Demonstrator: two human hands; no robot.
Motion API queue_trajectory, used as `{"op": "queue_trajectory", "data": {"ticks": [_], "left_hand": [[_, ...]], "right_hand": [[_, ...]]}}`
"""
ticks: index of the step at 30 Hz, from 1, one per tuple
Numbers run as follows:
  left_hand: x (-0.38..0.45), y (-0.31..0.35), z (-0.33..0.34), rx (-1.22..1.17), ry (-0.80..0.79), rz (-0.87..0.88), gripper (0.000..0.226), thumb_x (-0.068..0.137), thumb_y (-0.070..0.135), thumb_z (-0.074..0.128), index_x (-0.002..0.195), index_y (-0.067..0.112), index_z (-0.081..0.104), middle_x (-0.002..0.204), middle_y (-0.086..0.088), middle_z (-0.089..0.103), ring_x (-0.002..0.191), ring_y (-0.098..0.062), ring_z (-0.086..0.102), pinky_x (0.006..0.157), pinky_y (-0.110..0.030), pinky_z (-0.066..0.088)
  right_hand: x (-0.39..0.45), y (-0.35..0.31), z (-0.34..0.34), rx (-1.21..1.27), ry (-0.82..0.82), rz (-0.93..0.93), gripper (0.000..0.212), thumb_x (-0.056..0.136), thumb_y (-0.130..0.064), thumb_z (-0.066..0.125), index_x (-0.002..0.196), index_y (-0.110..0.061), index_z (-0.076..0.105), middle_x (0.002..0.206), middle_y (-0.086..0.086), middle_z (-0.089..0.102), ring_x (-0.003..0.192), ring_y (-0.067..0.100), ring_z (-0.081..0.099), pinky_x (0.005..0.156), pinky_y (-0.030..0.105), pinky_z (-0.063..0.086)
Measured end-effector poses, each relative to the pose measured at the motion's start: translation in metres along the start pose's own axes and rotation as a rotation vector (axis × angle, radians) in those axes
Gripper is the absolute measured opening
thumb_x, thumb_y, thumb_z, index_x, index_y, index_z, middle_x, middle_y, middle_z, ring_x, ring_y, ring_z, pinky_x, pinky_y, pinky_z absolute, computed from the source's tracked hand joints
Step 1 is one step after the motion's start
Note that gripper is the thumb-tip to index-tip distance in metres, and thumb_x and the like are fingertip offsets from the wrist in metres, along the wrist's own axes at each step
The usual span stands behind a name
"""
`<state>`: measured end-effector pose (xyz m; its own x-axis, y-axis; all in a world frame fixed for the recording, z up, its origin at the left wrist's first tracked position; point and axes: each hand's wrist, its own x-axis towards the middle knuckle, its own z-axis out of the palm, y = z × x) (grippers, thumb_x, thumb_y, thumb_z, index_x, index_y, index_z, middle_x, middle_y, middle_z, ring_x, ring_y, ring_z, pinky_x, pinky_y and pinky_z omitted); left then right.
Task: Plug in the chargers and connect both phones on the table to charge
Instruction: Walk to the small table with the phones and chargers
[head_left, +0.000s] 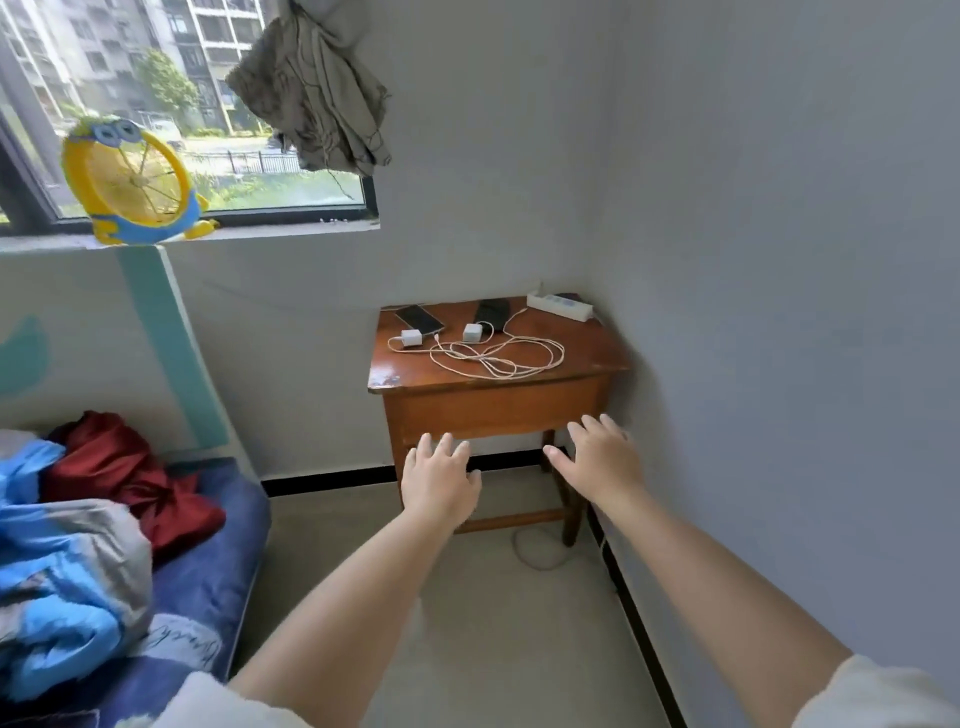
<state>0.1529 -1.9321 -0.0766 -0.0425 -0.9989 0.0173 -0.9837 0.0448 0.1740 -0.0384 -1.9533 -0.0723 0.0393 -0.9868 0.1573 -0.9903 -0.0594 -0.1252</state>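
A small wooden table (597, 348) stands in the room's corner. On it lie two dark phones, one at the back left (420, 318) and one further right (492, 314). Two white charger bricks sit in front of them, the left brick (411, 338) and the right brick (471, 332), with tangled white cables (498, 358) spread over the middle. A white power strip (560, 306) lies at the back right corner. My left hand (441, 480) and my right hand (602, 457) reach out with spread fingers, below the table's front edge, holding nothing.
A bed with blue and red bedding (93, 530) lies to the left. A yellow cartoon fan (132, 182) stands on the window sill. Cloth (317, 88) hangs by the window. A white cord (537, 551) loops on the floor under the table. A wall runs along the right.
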Motion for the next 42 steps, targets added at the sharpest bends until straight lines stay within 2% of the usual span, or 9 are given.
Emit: {"op": "queue_trajectory", "data": {"ticks": [5, 12, 18, 22, 28, 32, 36, 40, 42], "left_hand": [[0.107, -0.014, 0.0, 0.025, -0.022, -0.065, 0.048, 0.095, 0.038, 0.032, 0.139, 0.021, 0.026, 0.153, -0.006, 0.021, 0.142, -0.03, 0.008, 0.115, -0.04, 0.01], [0.244, -0.065, 0.025, 0.029, -0.069, -0.211, 0.047, 0.094, 0.038, 0.032, 0.138, 0.02, 0.029, 0.152, -0.007, 0.024, 0.141, -0.029, 0.012, 0.115, -0.041, 0.014], [0.379, -0.087, 0.044, 0.021, -0.128, -0.146, 0.049, 0.095, 0.038, 0.029, 0.141, 0.022, 0.023, 0.154, -0.005, 0.019, 0.142, -0.029, 0.008, 0.115, -0.042, 0.012], [0.447, -0.092, 0.063, -0.026, -0.149, -0.144, 0.049, 0.095, 0.041, 0.028, 0.141, 0.024, 0.023, 0.154, -0.004, 0.02, 0.143, -0.026, 0.007, 0.116, -0.042, 0.01], [0.496, -0.098, 0.102, -0.076, -0.218, -0.148, 0.048, 0.096, 0.044, 0.025, 0.141, 0.028, 0.022, 0.155, -0.002, 0.016, 0.143, -0.023, 0.002, 0.116, -0.039, 0.007], [0.498, -0.106, 0.121, -0.114, -0.222, -0.161, 0.049, 0.095, 0.046, 0.023, 0.142, 0.03, 0.018, 0.155, 0.001, 0.01, 0.143, -0.02, -0.002, 0.116, -0.038, 0.0], [0.495, -0.108, 0.13, -0.146, -0.146, -0.173, 0.048, 0.095, 0.045, 0.026, 0.141, 0.03, 0.022, 0.154, 0.003, 0.013, 0.143, -0.016, 0.001, 0.114, -0.033, -0.004], [0.495, -0.108, 0.134, -0.136, -0.118, -0.189, 0.048, 0.095, 0.045, 0.027, 0.14, 0.031, 0.023, 0.154, 0.004, 0.014, 0.143, -0.014, 0.002, 0.112, -0.03, -0.006], [0.496, -0.108, 0.135, -0.143, -0.115, -0.199, 0.047, 0.095, 0.044, 0.028, 0.14, 0.031, 0.024, 0.154, 0.004, 0.015, 0.143, -0.014, 0.002, 0.113, -0.031, -0.005]], "right_hand": [[0.124, 0.008, 0.018, 0.036, -0.031, -0.016, 0.051, 0.093, -0.048, 0.042, 0.126, -0.01, 0.054, 0.134, 0.008, 0.054, 0.131, 0.027, 0.039, 0.104, 0.041, 0.037], [0.254, -0.002, 0.072, 0.021, -0.094, -0.116, 0.053, 0.093, -0.048, 0.042, 0.133, -0.014, 0.048, 0.143, 0.006, 0.047, 0.136, 0.024, 0.035, 0.107, 0.038, 0.034], [0.368, 0.012, 0.102, -0.003, -0.124, -0.033, 0.052, 0.093, -0.049, 0.041, 0.133, -0.015, 0.048, 0.142, 0.003, 0.049, 0.134, 0.021, 0.038, 0.106, 0.035, 0.038], [0.415, 0.026, 0.126, -0.003, -0.193, 0.038, 0.054, 0.093, -0.052, 0.039, 0.135, -0.018, 0.046, 0.145, 0.001, 0.046, 0.136, 0.02, 0.036, 0.108, 0.033, 0.036], [0.468, 0.036, 0.163, 0.05, -0.313, 0.041, 0.054, 0.094, -0.051, 0.039, 0.137, -0.019, 0.043, 0.147, 0.001, 0.043, 0.138, 0.02, 0.032, 0.111, 0.033, 0.033], [0.51, 0.024, 0.182, 0.119, -0.351, -0.095, 0.051, 0.095, -0.046, 0.04, 0.137, -0.018, 0.042, 0.147, 0.003, 0.041, 0.139, 0.02, 0.03, 0.112, 0.033, 0.03], [0.538, 0.015, 0.196, 0.2, -0.363, -0.219, 0.049, 0.095, -0.041, 0.044, 0.137, -0.015, 0.043, 0.147, 0.004, 0.041, 0.139, 0.02, 0.031, 0.112, 0.033, 0.029], [0.551, 0.011, 0.201, 0.273, -0.265, -0.369, 0.044, 0.089, -0.028, 0.061, 0.126, -0.005, 0.056, 0.136, 0.016, 0.054, 0.13, 0.032, 0.044, 0.106, 0.044, 0.038], [0.56, 0.002, 0.201, 0.278, -0.254, -0.504, 0.047, 0.086, -0.025, 0.065, 0.127, -0.004, 0.054, 0.137, 0.017, 0.052, 0.131, 0.034, 0.042, 0.107, 0.048, 0.035]]}}
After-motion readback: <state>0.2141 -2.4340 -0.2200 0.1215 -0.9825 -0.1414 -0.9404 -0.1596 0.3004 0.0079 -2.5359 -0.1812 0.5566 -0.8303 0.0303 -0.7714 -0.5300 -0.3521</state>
